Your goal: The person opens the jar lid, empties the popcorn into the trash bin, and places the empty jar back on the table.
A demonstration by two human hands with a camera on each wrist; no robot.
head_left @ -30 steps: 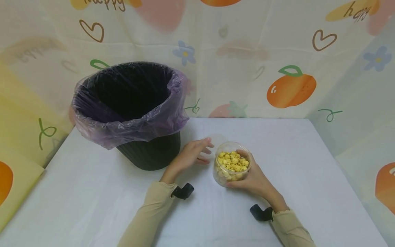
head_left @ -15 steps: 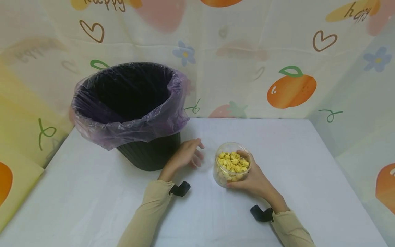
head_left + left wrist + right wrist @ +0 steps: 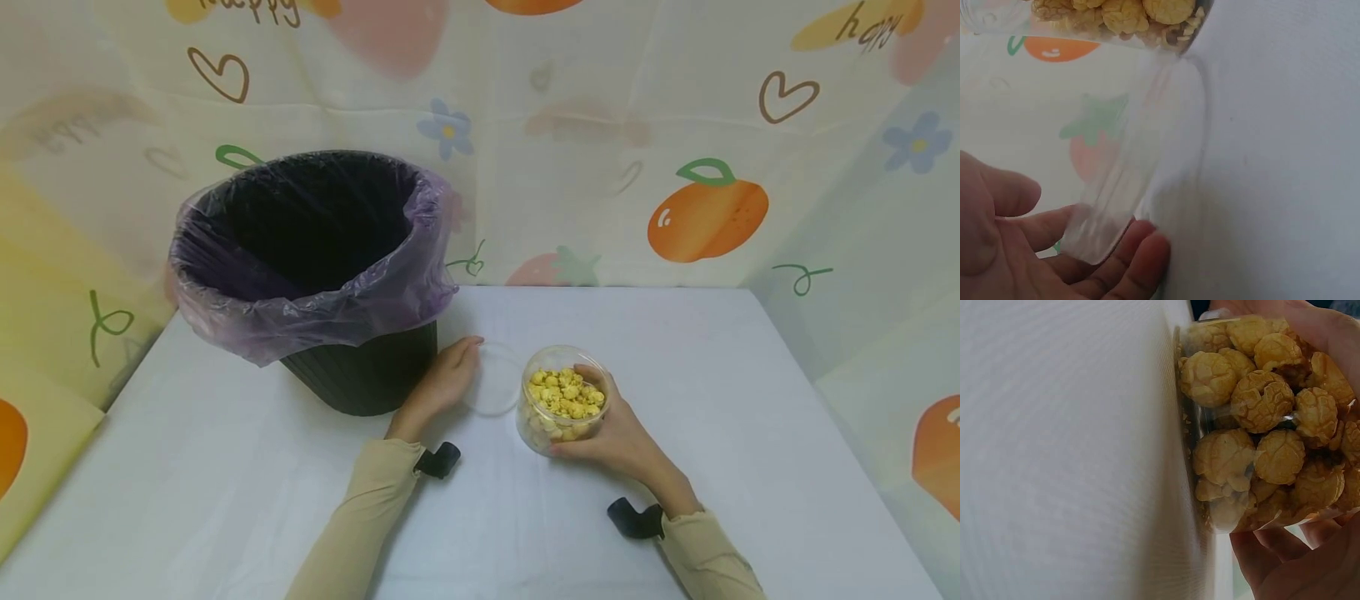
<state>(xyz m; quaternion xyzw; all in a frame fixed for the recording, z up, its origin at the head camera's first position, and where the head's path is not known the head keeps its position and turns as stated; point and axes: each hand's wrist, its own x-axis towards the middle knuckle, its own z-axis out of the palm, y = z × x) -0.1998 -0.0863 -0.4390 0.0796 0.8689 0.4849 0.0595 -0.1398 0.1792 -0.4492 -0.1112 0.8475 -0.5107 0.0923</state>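
My right hand (image 3: 622, 433) grips a clear plastic jar (image 3: 534, 432) of yellow popcorn (image 3: 564, 395), which stands upright on the table with its top uncovered. The right wrist view shows the round popcorn pieces (image 3: 1263, 401) through the jar's wall, with fingers on both sides. To the jar's left lies a clear round lid (image 3: 489, 413), faint against the white surface. Beside that lid is my left hand (image 3: 441, 382). In the left wrist view its relaxed fingers (image 3: 1147, 257) touch the lid's near edge (image 3: 1094, 244), while the thumb stays apart from it.
A black trash bin (image 3: 367, 371) lined with a purple plastic bag (image 3: 352, 312) stands at the left, just behind my left hand. The white table (image 3: 675, 350) ends at a patterned curtain (image 3: 585, 183). Each wrist carries a small black camera (image 3: 441, 460).
My left hand has moved a little left, away from the jar, and the lid has come down onto the table between them. The right hand and jar have stayed in place.
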